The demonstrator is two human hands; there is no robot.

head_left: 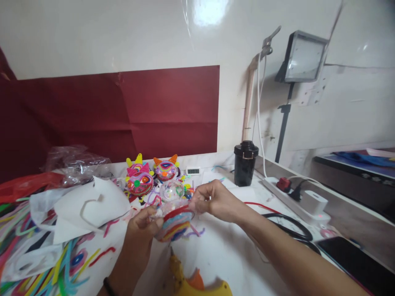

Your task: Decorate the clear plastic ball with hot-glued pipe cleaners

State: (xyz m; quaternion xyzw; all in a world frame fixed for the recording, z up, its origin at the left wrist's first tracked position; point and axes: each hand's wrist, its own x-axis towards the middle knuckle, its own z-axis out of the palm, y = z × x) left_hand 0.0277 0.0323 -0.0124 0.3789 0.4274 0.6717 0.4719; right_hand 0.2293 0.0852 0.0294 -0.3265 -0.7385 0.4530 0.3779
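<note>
My left hand (pixel 143 228) grips the left side of a craft piece (pixel 177 224) banded in red, light blue, yellow and dark blue fuzzy strips, with a see-through upper part. At its upper right edge the fingers of my right hand (pixel 212 201) are pinched, by the red strip, which looks like pipe cleaner. Whether a loose end lies between those fingertips is too small to tell. Below the piece lies a yellow hot glue gun (pixel 197 285), its nozzle pointing up toward it. Just behind sits a clear plastic ball half (pixel 173 190).
Finished-looking animal faces (pixel 140 183) stand at the back beside a small digital display (pixel 193 171). Pipe cleaners (pixel 46 271) and white paper (pixel 92 205) cover the left. On the right are a black cup (pixel 245 164), a power strip (pixel 293 201), cables and a phone (pixel 354 263).
</note>
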